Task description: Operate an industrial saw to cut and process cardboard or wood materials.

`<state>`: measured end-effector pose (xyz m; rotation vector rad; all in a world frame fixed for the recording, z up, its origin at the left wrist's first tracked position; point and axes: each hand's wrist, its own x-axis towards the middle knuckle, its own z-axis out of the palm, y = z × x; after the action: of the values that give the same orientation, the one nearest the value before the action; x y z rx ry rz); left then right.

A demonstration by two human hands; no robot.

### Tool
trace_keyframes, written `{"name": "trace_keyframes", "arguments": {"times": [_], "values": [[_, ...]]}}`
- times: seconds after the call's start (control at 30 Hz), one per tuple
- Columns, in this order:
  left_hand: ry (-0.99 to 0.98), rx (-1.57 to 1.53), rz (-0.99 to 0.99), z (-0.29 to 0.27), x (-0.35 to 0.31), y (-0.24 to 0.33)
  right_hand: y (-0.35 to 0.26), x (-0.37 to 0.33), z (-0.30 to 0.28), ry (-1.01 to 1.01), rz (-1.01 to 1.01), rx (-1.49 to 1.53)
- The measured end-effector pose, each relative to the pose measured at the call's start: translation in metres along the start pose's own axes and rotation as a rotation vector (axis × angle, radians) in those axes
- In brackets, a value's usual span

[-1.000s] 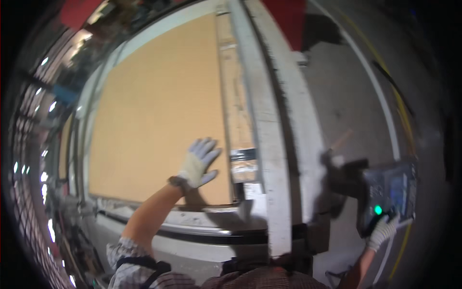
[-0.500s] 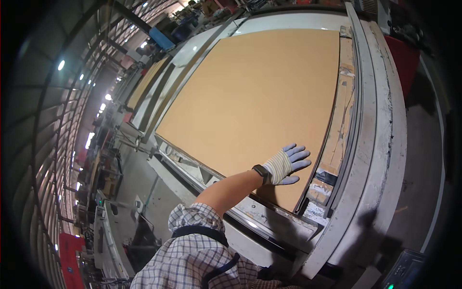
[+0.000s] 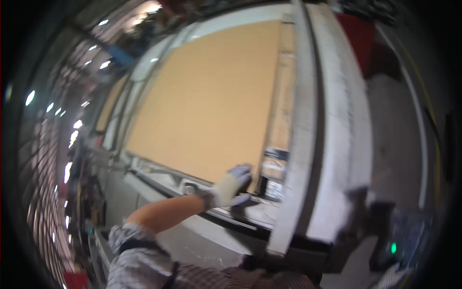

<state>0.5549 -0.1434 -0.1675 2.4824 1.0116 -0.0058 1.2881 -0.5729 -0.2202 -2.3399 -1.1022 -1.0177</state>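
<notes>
A large flat tan board or sheet (image 3: 207, 96) lies on the machine bed. My left hand (image 3: 231, 185), in a pale knitted glove, is at its near right corner. The fingers reach over the top face and the thumb stands apart from them by the near edge. Motion blur hides whether the fingertips press on the sheet. A dark band, seemingly a watch, circles the left wrist. At the lower right edge a pale striped patch, seemingly my right hand (image 3: 393, 278), shows beside a panel with a green light; its fingers cannot be made out.
A long pale metal beam (image 3: 304, 120) runs along the sheet's right side. Between them lies a worn tan strip (image 3: 286, 96) with dark and silvery patches. The control panel (image 3: 406, 236) stands at lower right. Farther left lies another tan sheet (image 3: 111, 103).
The view has swung, shifting the scene leftward. My left hand has drawn back from flat on the sheet to its near edge, fingers less spread. A pale striped patch now shows at lower right.
</notes>
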Motion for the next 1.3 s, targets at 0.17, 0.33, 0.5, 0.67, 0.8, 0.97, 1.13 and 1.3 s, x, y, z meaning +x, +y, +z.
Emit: {"name": "trace_keyframes", "arguments": {"times": [0.17,0.33,0.5,0.67,0.8,0.97,1.13,1.3], "values": [[0.255,0.235,0.032,0.024,-0.061,-0.033,-0.215,0.013,-0.059,-0.189,0.381,0.162],[0.189,0.316,-0.071,0.032,-0.074,-0.058,-0.237,0.001,-0.043,-0.168,0.552,0.226],[0.304,0.344,0.071,0.066,-0.077,-0.088,-0.226,-0.003,-0.038,-0.174,0.388,0.102],[0.318,0.299,0.065,0.056,-0.079,-0.099,-0.248,0.000,-0.020,-0.243,0.433,0.062],[0.305,0.371,0.024,0.051,-0.081,-0.090,-0.279,-0.013,-0.051,-0.111,0.403,0.158],[0.346,0.342,-0.002,0.048,-0.077,-0.063,-0.361,-0.121,-0.114,-0.172,0.232,0.294],[0.461,0.160,0.016,0.049,-0.082,-0.051,-0.481,-0.234,-0.204,-0.611,-0.019,0.834],[0.457,-0.011,0.127,0.042,-0.218,-0.006,-0.617,-0.294,-0.272,-0.687,-0.634,0.994]]}}
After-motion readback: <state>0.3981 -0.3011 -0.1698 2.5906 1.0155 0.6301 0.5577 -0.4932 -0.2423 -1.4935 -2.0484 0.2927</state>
